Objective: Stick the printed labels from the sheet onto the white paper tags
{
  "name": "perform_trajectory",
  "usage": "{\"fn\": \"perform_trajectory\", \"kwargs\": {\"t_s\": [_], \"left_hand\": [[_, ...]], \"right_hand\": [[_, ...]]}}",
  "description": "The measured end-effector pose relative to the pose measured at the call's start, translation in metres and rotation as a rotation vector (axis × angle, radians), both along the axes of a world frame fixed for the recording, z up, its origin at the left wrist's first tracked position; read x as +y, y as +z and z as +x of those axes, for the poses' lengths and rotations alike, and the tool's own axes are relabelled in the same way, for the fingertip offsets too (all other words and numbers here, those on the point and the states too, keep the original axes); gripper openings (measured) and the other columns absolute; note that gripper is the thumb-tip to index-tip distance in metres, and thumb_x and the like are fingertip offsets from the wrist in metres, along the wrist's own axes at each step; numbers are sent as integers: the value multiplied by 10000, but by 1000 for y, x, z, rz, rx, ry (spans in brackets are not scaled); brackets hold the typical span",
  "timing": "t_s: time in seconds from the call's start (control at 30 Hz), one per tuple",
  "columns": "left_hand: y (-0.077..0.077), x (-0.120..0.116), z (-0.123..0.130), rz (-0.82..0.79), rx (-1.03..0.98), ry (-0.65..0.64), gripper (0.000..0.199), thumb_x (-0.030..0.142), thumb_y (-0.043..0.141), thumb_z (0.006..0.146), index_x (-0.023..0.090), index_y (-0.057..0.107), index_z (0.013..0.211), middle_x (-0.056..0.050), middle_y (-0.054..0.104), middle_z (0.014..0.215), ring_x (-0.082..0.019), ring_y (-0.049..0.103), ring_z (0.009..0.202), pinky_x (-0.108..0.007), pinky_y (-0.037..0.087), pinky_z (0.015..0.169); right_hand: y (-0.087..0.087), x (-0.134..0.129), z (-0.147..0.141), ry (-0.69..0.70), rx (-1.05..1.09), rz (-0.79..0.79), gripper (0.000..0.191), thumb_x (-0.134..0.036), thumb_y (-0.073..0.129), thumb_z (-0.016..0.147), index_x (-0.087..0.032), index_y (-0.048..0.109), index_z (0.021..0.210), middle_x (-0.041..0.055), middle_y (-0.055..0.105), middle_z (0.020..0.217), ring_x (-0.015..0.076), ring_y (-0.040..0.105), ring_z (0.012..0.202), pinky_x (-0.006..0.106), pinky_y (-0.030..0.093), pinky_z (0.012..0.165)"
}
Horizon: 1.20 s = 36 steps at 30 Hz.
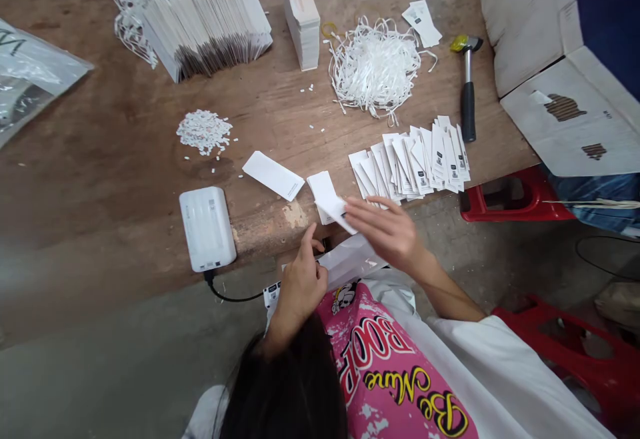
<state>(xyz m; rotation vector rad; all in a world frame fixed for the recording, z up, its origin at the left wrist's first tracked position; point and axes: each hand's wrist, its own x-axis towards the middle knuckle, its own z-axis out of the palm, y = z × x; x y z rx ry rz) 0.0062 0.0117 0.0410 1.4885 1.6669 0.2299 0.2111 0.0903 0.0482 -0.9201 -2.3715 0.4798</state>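
Observation:
My right hand [387,232] is closed on a white card tag [345,220], slightly blurred, at the table's front edge. Its fingers lie straight along the tag. Beneath that tag lie other white tags [323,187]. To the left, my left hand [304,282] holds nothing that I can see, with its index finger stretched out and the fingers apart. A clear plastic sheet or bag [353,259] spreads over my lap under the hands. One more white tag [273,175] rests flat on the table, and a fanned pile of printed tags [413,162] lies to the right.
Behind are a row of strung tags [210,22], a tall card stack [303,25], a heap of white strings [375,65] and small white bits [204,132]. A white power bank [207,229] with a cable sits left; a hammer [467,85] and cardboard box [575,112] stand right.

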Motion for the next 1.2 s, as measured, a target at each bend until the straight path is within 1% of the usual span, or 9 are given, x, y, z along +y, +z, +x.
{"fn": "perform_trajectory", "kwargs": {"t_s": [0.1,0.17,0.33,0.47,0.57,0.83,0.9,1.03,1.2], "left_hand": [[1,1,0,0,-3,-5,774,57,412,749,214,157,1462,-34,616,1107,-156,621,831,-283,462,757],[1,2,0,-4,-13,-11,774,54,409,748,214,157,1463,-33,614,1109,-152,620,828,-279,460,766],[0,2,-1,0,-29,-10,767,52,403,751,221,168,1462,-32,616,1115,-149,622,834,-275,459,777],[-2,2,-1,3,-27,-11,756,50,404,753,212,187,1459,-35,618,1108,-148,619,818,-279,455,783],[-1,2,1,0,-46,-18,746,49,400,759,221,198,1456,-30,611,1115,-147,615,840,-281,450,804],[1,1,-1,19,-54,-30,738,37,401,763,227,214,1451,-31,604,1116,-135,607,832,-276,455,808],[1,1,-2,54,-98,-48,729,34,405,771,232,217,1447,-30,602,1109,-126,602,828,-269,457,812],[4,4,-2,179,-244,-67,673,52,415,821,251,234,1437,-32,594,1101,-105,595,807,-257,465,828],[10,13,-12,200,-299,-65,694,76,457,835,271,203,1451,-30,584,1127,-91,593,788,-241,475,804]], "right_hand": [[5,10,37,-389,77,65,536,-59,510,886,-370,521,1323,-9,636,1278,240,546,1255,534,475,1011],[0,17,64,-606,39,87,406,-125,495,914,-318,594,1258,26,633,1281,267,495,1302,554,435,1040],[-23,13,105,-635,-89,53,288,-224,526,918,-245,652,1176,76,616,1306,276,497,1300,505,427,1046],[-27,6,104,-853,8,204,298,-234,468,941,-207,662,1166,102,710,1111,271,639,1101,477,483,956],[-27,12,101,-950,-53,232,322,-227,470,919,-193,662,1175,133,681,1158,301,615,1104,513,466,954],[-4,2,76,-857,84,145,368,-92,443,854,-199,692,1103,110,679,1143,265,620,1089,480,480,978],[9,-12,53,-683,152,-38,357,-105,463,879,-243,673,1133,75,686,1106,239,630,1068,450,496,966],[20,-33,2,-30,90,-535,436,-218,578,892,-239,521,1324,78,638,1232,231,568,1179,441,471,1001],[10,-33,-17,4,98,-692,360,-163,556,910,-215,560,1267,34,694,887,179,621,854,350,500,804]]}}
